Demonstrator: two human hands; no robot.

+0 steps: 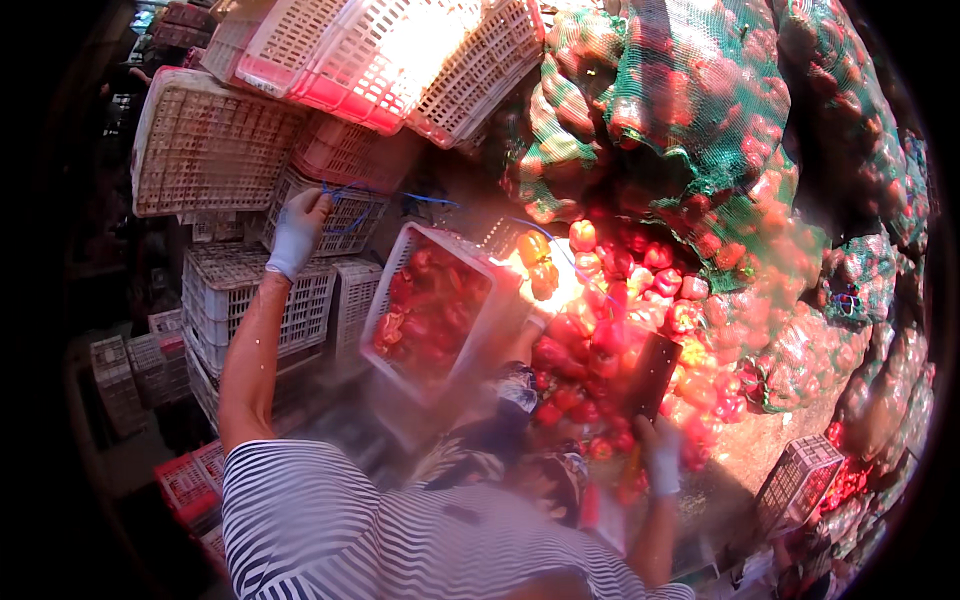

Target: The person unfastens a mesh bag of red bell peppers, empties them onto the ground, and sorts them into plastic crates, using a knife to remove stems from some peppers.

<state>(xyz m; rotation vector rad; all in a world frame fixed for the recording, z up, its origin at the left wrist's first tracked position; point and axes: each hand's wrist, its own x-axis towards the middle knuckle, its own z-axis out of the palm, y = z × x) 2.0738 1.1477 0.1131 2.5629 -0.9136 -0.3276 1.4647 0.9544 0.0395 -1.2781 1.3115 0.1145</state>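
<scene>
My left hand (pixel 300 230), in a white glove, is raised beside the stacked crates at left. Its fingers are closed on a thin blue string (pixel 430 199) that runs right, toward the peppers. At the lower right, my gloved right hand (pixel 660 455) grips a knife (pixel 655 375) with a broad dark blade, held over a heap of red bell peppers (pixel 610 350). Part of its handle is hidden. Between my arms stands a pale plastic crate (pixel 398 245) holding red peppers. Two orange-yellow peppers (pixel 540 265) show at its right, in bright glare.
Green mesh sacks (pixel 700 90) full of peppers are piled at the far right. Slatted crates (pixel 255 290) are stacked at left, with tilted ones (pixel 215 140) above. A person's floral clothing (pixel 515 390) shows close in front of me, partly blurred. Another crate (pixel 800 480) stands lower right.
</scene>
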